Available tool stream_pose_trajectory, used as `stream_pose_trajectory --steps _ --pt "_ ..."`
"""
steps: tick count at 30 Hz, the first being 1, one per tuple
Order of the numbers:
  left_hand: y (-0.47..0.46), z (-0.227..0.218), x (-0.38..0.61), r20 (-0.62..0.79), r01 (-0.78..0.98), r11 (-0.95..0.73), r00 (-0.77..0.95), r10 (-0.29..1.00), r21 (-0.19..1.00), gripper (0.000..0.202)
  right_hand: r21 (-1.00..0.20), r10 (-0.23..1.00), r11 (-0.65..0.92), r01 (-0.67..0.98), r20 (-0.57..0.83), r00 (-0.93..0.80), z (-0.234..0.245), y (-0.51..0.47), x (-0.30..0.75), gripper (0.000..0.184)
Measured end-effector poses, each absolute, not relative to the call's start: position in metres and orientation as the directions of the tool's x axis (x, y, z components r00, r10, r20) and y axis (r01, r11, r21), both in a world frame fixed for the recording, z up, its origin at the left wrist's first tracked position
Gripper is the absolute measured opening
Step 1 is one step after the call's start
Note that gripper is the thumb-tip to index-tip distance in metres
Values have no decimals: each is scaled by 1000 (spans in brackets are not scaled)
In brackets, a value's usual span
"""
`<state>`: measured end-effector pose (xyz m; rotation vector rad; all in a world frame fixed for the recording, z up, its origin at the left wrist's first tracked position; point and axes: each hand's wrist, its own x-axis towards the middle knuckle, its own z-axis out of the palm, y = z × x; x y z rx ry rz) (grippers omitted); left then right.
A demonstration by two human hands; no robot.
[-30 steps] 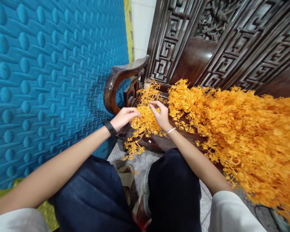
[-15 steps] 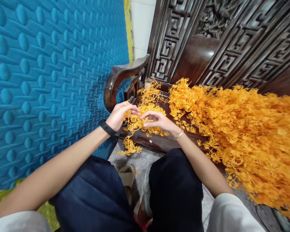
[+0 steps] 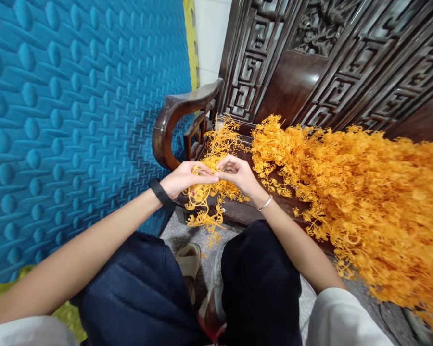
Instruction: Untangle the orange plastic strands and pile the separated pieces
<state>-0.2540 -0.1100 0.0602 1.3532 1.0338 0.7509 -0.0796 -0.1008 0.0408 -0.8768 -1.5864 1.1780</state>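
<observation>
My left hand [image 3: 187, 179], with a black band at the wrist, is closed in a pinch on an orange plastic strand [image 3: 205, 219] with small branching ends. Part of that strand dangles below the hand, past the seat's front edge. My right hand [image 3: 240, 177], wearing a thin bracelet, meets it fingertip to fingertip. Its thumb and fingers are pinched on the same orange piece, though the exact point of contact is too small to make out. Behind and under both hands lies a small heap of similar orange pieces [image 3: 223, 142] on the dark wooden bench [image 3: 238, 211].
A large pile of orange pieces [image 3: 382, 202] covers the bench to the right. The curved armrest [image 3: 162, 132] stands just left of my hands, and the carved backrest [image 3: 288, 91] rises behind. A blue textured mat [image 3: 75, 120] spreads on the left. My sandalled feet [image 3: 189, 262] are below.
My hands have come together, with the fingertips now meeting. The left thumb has extended towards the right hand. The dangling orange strand has swung to the right.
</observation>
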Motion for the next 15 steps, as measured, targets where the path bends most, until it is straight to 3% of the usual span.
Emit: stream_pose_trajectory --steps 5,11,15 --pt "-109 50 -252 -123 206 19 505 854 978 15 -964 912 266 -15 256 -320 41 -101 -85 32" --pt "-105 51 -250 -110 272 -21 457 883 962 25 -965 950 261 11 255 -178 27 -90 -90 30" --pt "-102 49 -244 -148 281 55 324 934 958 24 -964 966 259 63 258 -19 16 -78 -103 24"
